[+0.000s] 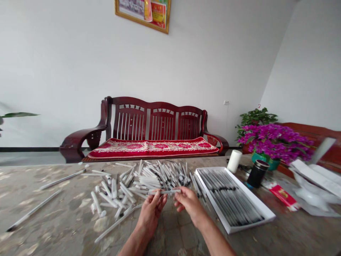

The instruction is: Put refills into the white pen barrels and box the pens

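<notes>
My left hand [151, 209] and my right hand [188, 202] are held close together over the stone-patterned table [53, 220]. Between their pinched fingertips lies one thin white pen [166, 192], held level, the left hand at its left end and the right hand at its right end. Just beyond the hands lies a big heap of white pens and caps [149, 179]. A flat white box [234, 199] filled with rows of pens sits to the right of my right hand.
Loose long pens [62, 179] lie at the table's left. At the right stand a white cylinder [234, 160], a black cup [257, 173], a red packet [283, 195], purple flowers [277, 140] and white boxes [314, 176]. A wooden bench [149, 131] stands behind.
</notes>
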`<state>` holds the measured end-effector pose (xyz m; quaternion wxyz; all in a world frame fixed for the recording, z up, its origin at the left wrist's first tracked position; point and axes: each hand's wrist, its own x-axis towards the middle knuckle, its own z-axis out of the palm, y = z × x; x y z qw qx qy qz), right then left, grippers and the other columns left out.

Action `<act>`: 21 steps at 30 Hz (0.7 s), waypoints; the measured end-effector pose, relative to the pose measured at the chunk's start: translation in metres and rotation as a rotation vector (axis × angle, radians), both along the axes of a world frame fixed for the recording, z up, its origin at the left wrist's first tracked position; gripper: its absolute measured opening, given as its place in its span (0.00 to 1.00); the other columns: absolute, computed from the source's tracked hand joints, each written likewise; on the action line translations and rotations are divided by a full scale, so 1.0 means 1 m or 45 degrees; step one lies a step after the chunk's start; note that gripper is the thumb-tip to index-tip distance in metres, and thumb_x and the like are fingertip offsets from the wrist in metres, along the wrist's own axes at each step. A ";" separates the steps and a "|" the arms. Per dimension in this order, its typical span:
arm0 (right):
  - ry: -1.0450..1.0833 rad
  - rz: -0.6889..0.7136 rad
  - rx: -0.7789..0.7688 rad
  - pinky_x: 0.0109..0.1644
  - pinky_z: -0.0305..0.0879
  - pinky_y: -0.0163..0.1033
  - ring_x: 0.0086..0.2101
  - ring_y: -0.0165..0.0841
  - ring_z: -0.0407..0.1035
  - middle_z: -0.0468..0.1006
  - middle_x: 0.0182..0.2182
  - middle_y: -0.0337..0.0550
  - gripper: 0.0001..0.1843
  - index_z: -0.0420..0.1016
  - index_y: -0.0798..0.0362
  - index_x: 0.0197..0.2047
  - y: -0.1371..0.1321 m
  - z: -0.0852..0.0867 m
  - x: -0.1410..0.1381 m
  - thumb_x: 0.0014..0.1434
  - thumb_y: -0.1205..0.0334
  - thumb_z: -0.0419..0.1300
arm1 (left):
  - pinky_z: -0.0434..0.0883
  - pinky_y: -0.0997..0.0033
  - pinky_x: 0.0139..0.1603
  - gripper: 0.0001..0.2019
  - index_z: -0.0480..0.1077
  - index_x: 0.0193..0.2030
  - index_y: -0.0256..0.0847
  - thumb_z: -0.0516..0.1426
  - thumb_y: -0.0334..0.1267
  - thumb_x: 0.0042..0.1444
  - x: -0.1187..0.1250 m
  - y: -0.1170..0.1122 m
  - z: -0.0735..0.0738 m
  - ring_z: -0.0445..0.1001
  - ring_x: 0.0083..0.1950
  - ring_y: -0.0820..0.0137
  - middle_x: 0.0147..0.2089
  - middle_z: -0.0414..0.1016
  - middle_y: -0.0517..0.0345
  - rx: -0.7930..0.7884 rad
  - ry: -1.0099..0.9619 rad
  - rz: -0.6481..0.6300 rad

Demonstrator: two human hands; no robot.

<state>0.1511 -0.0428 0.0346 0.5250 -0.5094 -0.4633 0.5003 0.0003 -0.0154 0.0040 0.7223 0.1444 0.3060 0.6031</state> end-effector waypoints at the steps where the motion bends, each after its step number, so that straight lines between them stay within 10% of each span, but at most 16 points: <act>1: -0.028 0.015 0.009 0.23 0.63 0.30 0.26 0.29 0.70 0.76 0.28 0.39 0.31 0.76 0.56 0.42 0.000 0.002 0.002 0.43 0.41 0.70 | 0.79 0.78 0.32 0.08 0.72 0.34 0.34 0.55 0.21 0.60 0.001 -0.001 0.000 0.81 0.29 0.73 0.29 0.80 0.54 0.000 0.012 -0.019; 9: -0.109 0.030 -0.032 0.23 0.63 0.32 0.25 0.30 0.70 0.77 0.26 0.37 0.29 0.75 0.56 0.44 -0.005 0.017 0.010 0.40 0.51 0.72 | 0.80 0.78 0.33 0.07 0.74 0.35 0.34 0.58 0.20 0.56 0.008 -0.006 -0.003 0.82 0.31 0.72 0.30 0.80 0.54 0.009 -0.007 -0.102; 17: 0.301 -0.178 0.055 0.22 0.60 0.29 0.25 0.28 0.69 0.76 0.25 0.38 0.27 0.76 0.55 0.37 -0.010 -0.014 -0.013 0.41 0.44 0.73 | 0.79 0.74 0.35 0.14 0.76 0.36 0.35 0.70 0.26 0.41 0.012 -0.010 -0.009 0.81 0.32 0.69 0.31 0.82 0.52 0.122 0.009 -0.247; 21: 0.114 -0.255 0.120 0.24 0.64 0.31 0.30 0.31 0.73 0.79 0.36 0.44 0.27 0.73 0.53 0.38 0.011 0.005 0.028 0.50 0.37 0.64 | 0.76 0.74 0.29 0.23 0.77 0.37 0.38 0.74 0.32 0.29 0.012 -0.008 -0.012 0.80 0.30 0.69 0.34 0.83 0.55 0.102 0.210 -0.265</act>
